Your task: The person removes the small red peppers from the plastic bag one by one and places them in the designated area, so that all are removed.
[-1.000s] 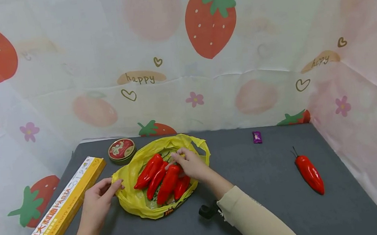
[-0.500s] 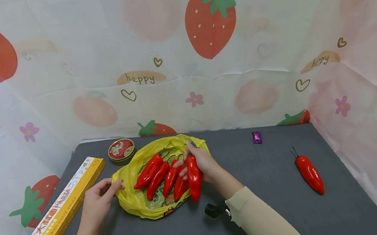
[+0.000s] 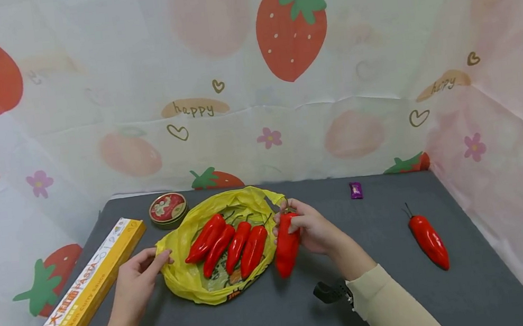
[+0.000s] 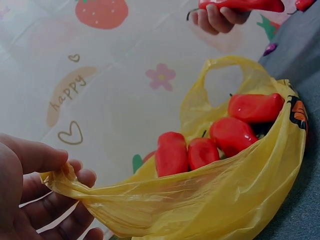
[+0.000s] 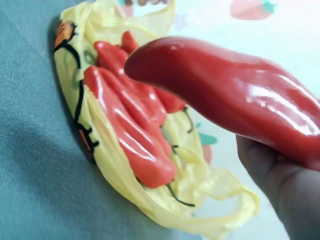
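Observation:
My left hand pinches the left edge of a yellow plastic bag, seen close up in the left wrist view with the thumb over the gathered film. The bag lies with its mouth spread, and several red chili peppers rest side by side inside it. At the bag's right edge my right hand grips another red chili pepper near its stem, its tip hanging down. In the right wrist view this held chili pepper fills the upper right, in front of the bag.
One more red chili pepper lies on the grey table at the right. A small purple wrapped piece is near the back edge. Left of the bag are a round red tin and a long yellow pasta box.
My right hand has lifted one chili pepper out of the bag's middle and carried it right, past the rim. The left hand has kept its place on the bag.

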Tool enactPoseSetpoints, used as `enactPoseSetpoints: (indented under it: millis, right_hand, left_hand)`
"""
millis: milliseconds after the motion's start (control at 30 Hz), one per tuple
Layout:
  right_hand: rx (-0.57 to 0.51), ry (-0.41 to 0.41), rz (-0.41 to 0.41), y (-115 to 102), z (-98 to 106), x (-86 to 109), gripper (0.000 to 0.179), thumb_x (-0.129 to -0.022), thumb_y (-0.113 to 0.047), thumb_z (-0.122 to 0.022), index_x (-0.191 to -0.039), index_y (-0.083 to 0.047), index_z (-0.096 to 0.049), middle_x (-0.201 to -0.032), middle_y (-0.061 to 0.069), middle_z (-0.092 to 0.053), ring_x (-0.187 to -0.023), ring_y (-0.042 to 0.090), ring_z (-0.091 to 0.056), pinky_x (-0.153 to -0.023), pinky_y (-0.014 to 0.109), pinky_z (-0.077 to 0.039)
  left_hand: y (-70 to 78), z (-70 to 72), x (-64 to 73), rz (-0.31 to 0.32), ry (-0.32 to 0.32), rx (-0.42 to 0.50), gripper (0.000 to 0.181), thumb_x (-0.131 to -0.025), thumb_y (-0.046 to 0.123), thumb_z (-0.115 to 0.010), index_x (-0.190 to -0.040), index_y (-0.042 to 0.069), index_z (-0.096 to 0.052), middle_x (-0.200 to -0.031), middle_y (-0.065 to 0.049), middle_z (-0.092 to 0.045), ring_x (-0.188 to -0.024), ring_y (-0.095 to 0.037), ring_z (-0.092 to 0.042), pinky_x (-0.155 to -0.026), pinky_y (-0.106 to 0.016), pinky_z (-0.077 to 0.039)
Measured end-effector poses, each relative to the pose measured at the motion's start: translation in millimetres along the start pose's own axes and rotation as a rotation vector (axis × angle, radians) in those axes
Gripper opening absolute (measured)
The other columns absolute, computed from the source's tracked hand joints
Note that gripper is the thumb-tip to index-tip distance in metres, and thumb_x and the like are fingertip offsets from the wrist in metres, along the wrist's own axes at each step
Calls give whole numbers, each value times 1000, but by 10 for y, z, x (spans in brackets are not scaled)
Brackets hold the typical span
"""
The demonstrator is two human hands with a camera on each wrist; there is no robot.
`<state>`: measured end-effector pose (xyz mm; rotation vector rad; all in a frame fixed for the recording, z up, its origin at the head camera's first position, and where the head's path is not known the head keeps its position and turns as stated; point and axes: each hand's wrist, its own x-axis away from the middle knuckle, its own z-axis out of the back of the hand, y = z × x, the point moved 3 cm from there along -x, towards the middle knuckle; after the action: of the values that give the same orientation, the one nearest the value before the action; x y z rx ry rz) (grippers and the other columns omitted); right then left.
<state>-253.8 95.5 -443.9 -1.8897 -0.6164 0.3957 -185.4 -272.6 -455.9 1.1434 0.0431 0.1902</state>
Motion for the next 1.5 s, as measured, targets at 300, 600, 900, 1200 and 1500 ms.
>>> enactPoseSetpoints:
  millis: [300, 600, 900, 1200, 1500]
  right_hand:
    - [90, -62, 149, -199, 168, 356, 22, -100, 5, -51, -117, -8, -48, -122, 12, -61, -118, 32, -65, -98, 42, -54]
    - [135, 44, 73, -267, 461, 662, 48, -110, -20, -43, -156, -18, -30, -117, 19, -61, -101, 30, -71, -91, 49, -57]
    - [108, 177, 13, -391, 825, 964, 41, -105, -7, -42, -141, -16, -24, -116, 8, -57, -100, 22, -67, -92, 44, -57]
    - [517, 371, -66, -520, 1130, 1167, 64, -101, -28, -62, -157, -14, -33, -143, 13, -49, -117, 25, -61, -91, 38, -56]
    - [993, 503, -139, -647, 1370, 1477, 74, -93, -49, -70, -153, -17, -42, -138, 21, -55, -119, 38, -56, -83, 39, -58]
  left_hand:
    - [-12, -1, -11, 14, -5, 9, 48, -98, 48, -61, -122, 7, -68, -96, 5, -72, -93, -11, -58, -82, -20, -52]
    - [32, 27, 18, 1, 16, 19, 48, -99, 47, -61, -120, 4, -68, -93, 7, -71, -92, -11, -58, -82, -20, -53]
    - [14, 25, 16, -2, 21, 8, 48, -99, 47, -61, -120, 5, -68, -94, 5, -71, -91, -10, -59, -82, -19, -53]
    - [19, 35, 9, 6, 9, 0, 50, -98, 49, -61, -122, 6, -68, -96, 4, -71, -93, -11, -58, -83, -20, -53]
    - [9, 36, 15, 5, 13, 18, 48, -99, 47, -61, -121, 5, -68, -95, 5, -71, -92, -11, -59, -82, -18, -53]
